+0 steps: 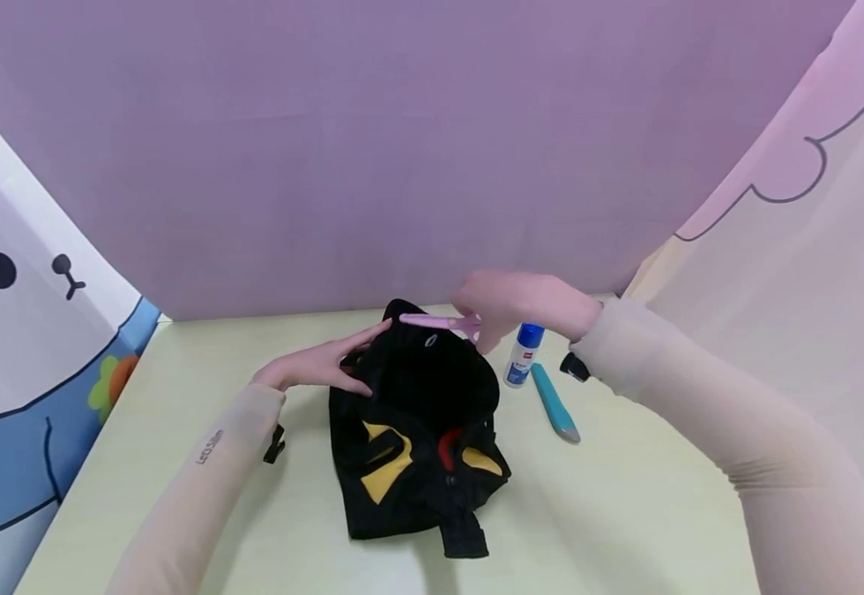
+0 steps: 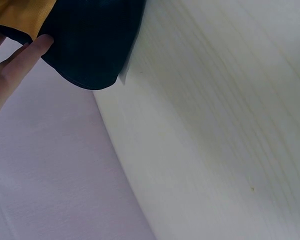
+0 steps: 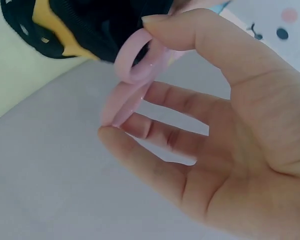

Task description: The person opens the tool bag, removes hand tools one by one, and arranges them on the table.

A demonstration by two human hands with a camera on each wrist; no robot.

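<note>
A small black bag (image 1: 357, 487) with yellow and red patches sits on the table, its dark mouth wide open. My left hand (image 1: 320, 365) rests on its left side, thumb and forefinger spread straight near the rim. In the left wrist view, straight fingers (image 2: 21, 65) touch the black and yellow cloth. My right hand (image 1: 502, 306) holds pink scissors (image 1: 432, 321) over the back of the opening, blades pointing left. The right wrist view shows my thumb and fingers pinching the two loop handles (image 3: 125, 65). The inside of the bag is too dark to make out.
Right of the bag stands a glue stick (image 1: 521, 364) with a blue cap. Beside it lies a slim teal tool (image 1: 553, 401) with a grey tip. A purple backdrop (image 1: 372, 165) rises behind the pale table (image 1: 610, 496), with printed cloth on both sides.
</note>
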